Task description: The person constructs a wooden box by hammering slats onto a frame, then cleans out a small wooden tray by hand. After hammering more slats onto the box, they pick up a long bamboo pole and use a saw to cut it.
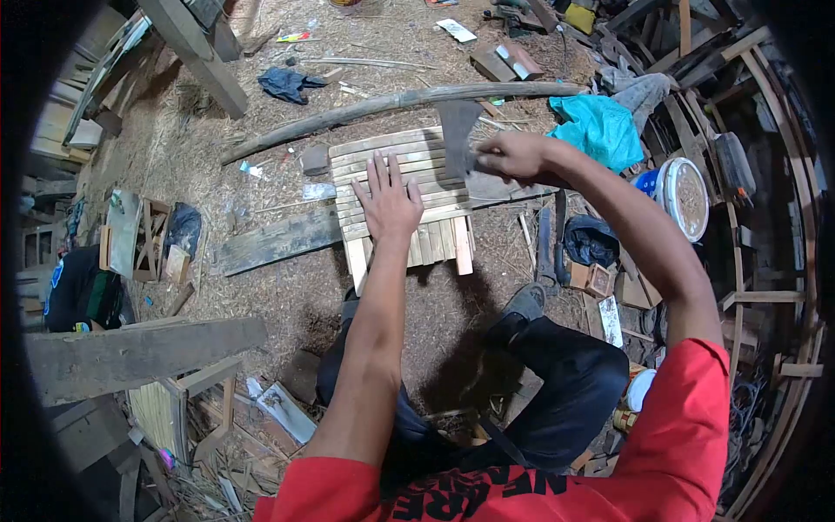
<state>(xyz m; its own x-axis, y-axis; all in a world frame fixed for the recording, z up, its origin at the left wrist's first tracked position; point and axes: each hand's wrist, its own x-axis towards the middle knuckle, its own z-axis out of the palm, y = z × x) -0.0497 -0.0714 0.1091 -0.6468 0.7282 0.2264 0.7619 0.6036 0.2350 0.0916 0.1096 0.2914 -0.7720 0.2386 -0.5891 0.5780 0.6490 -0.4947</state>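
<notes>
A small slatted wooden stool (409,209), with pale strips across its top and short legs toward me, stands in front of my feet. My left hand (391,204) lies flat on the slats with its fingers spread. At the stool's right edge, my right hand (515,158) is closed around the handle of a hatchet (458,130). The broad dark head of the hatchet overlaps the right ends of the slats in this view. Most of the handle is hidden by my fingers.
A weathered plank (283,239) runs under the stool, and a long curved pole (391,103) lies beyond it. A teal plastic bag (598,129) and a white bucket (685,198) are at the right. A saw-like blade (545,248) lies near my shoe. Wood scraps cover both sides.
</notes>
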